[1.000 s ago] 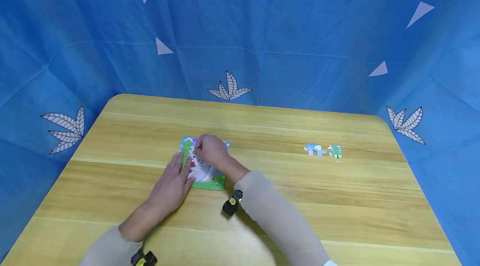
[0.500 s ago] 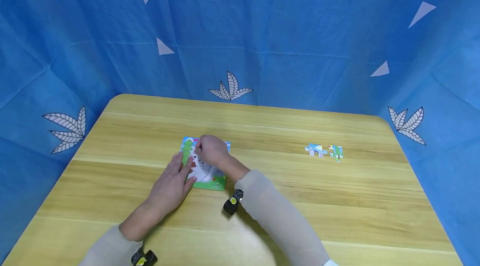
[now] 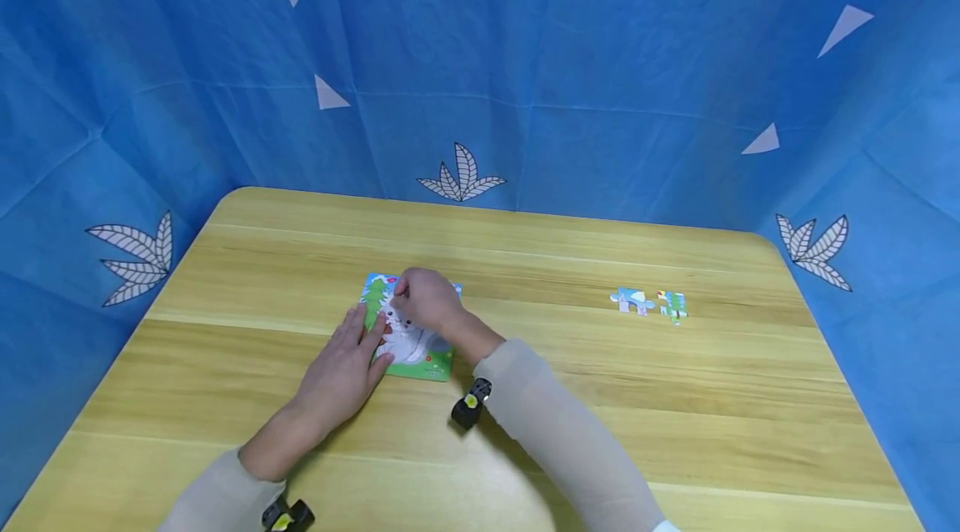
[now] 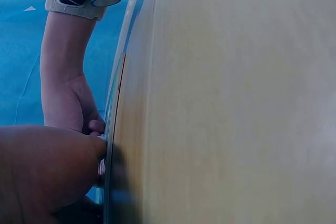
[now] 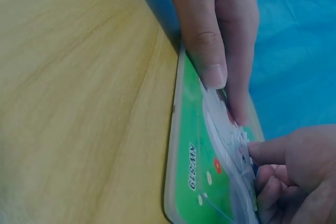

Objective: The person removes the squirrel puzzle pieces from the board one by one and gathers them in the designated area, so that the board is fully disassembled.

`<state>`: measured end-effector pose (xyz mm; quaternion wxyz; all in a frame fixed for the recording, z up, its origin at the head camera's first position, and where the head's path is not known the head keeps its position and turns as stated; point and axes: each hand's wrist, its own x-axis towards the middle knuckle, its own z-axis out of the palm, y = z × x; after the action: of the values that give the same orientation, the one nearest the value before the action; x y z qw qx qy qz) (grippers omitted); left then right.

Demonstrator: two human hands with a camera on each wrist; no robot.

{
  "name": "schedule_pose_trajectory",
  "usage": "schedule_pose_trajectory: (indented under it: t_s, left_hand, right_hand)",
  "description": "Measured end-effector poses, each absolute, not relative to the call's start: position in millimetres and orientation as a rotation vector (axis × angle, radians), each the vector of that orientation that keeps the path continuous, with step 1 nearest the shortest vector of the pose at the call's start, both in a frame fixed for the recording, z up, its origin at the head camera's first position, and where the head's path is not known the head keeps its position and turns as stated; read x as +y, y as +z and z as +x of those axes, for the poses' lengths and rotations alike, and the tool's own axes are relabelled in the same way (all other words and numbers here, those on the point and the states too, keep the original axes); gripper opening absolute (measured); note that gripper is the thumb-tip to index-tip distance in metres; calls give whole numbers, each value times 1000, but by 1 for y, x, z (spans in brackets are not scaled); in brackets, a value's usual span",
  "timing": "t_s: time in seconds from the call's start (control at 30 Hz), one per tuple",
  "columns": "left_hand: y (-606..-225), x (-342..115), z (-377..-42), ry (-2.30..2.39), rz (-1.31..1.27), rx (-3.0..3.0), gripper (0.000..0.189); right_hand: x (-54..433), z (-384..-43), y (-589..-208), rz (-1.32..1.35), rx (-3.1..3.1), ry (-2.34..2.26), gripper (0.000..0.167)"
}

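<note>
Mid-frame, my left hand [image 3: 341, 369] lays straight fingers [image 3: 372, 333] on the jigsaw puzzle [image 3: 412, 348]; I can't tell if my right hand [image 3: 427, 298] holds any.

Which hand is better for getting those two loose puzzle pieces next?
Probably the right hand. The two loose pieces lie out on the right, nearer to it. The left hand is farther away and rests on the picture puzzle.
</note>
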<state>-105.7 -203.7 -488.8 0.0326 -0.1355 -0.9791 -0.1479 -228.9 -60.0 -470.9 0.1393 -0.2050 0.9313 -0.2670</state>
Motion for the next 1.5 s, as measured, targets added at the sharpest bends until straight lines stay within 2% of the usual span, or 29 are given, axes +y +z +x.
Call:
schedule_pose_trajectory:
  t_s: [0.4, 0.73, 1.17, 1.5]
  left_hand:
    - [-488, -203, -106, -469, -410, -3028, 58]
    - [-486, -204, -106, -452, -420, -3013, 58]
    - [-489, -203, -106, -462, -419, -3010, 58]
    - [-487, -203, -105, -460, -419, -3011, 57]
  right_hand:
    - [-63, -228, -467, -616, 2695, -657, 12]
    - [-56, -231, -473, -805, 2792, -756, 6]
    - [-52, -238, -474, -876, 2737, -832, 6]
    - [-50, -241, -483, -828, 2614, -1132, 13]
